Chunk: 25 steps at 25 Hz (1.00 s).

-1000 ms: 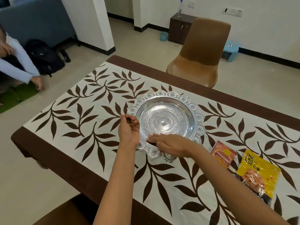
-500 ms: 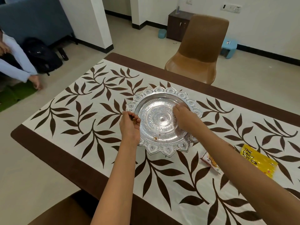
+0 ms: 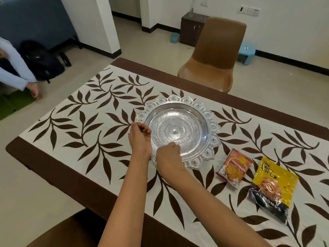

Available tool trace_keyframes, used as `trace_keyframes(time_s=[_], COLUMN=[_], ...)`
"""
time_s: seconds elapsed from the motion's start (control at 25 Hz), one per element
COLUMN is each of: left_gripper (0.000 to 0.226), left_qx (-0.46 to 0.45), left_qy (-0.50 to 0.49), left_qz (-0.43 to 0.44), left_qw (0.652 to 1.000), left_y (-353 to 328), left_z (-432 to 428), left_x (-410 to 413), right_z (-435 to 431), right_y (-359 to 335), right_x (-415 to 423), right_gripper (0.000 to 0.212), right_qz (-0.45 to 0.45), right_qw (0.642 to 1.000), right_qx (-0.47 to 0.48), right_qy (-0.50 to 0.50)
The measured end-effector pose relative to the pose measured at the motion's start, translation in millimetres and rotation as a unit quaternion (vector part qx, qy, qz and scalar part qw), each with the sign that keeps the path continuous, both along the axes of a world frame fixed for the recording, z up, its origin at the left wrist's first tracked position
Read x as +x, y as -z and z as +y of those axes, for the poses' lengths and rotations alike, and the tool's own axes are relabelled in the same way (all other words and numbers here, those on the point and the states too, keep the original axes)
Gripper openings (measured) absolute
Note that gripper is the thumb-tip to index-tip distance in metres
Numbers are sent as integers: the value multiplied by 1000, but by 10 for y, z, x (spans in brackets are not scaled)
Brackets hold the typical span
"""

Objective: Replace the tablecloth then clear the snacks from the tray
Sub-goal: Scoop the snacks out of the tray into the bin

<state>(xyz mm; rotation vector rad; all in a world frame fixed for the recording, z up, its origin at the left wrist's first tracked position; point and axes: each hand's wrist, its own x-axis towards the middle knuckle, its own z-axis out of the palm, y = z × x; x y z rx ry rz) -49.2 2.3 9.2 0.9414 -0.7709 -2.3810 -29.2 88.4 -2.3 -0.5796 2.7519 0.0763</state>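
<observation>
Clutching snack bits point(image 3: 144, 133): left hand point(image 3: 139, 140) at tray point(image 3: 211, 125) left rim | right hand point(image 3: 167, 155) fingers point(image 3: 175, 146) bunched inside near rim, grip unclear

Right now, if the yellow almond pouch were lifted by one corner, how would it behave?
The almond pouch would probably sag and shift its contents: the film looks crinkled and soft. Its glossy surface hints at a slippery grip. Lying flat on the tablecloth, it seems unlikely to roll.

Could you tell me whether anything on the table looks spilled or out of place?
Nothing stands out: the cloth lies flat, the tray sits level, and the orange packet and almond bag lie flat beside it.
</observation>
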Motion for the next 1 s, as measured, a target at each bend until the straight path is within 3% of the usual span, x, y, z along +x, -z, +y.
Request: trace_keyframes(time_s=[0.16, 0.24, 0.56, 0.68, 0.84, 1.0], left_gripper=[23, 22, 21, 20, 20, 21], left_qx=[7, 9, 0, -5, -4, -11], left_qy=[20, 21, 11, 12, 14, 11], left_qz=[5, 3, 14, 8, 8, 2], left_qw=[1000, 1000, 1000, 1000, 1000, 1000], left_y=[-12, -12, 11, 6, 2, 12], left_z=[-17, -11, 5, 14, 13, 25], left_x=[-16, -19, -31, -26, -21, -22], right_z=[304, 441, 462, 545, 624, 292], right_y=[-166, -131, -134, -213, -297, -346], right_x=[-404, -553, -245, -288, -289, -18], right_gripper=[26, 25, 26, 32, 29, 30], right_qz=[10, 39, -7, -64, 5, 6], right_qw=[993, 992, 974, 981, 996, 999], right_qx=[-120, -121, -128, -129, -86, -36], right_qy=[9, 0, -189, -132, 8, -2])
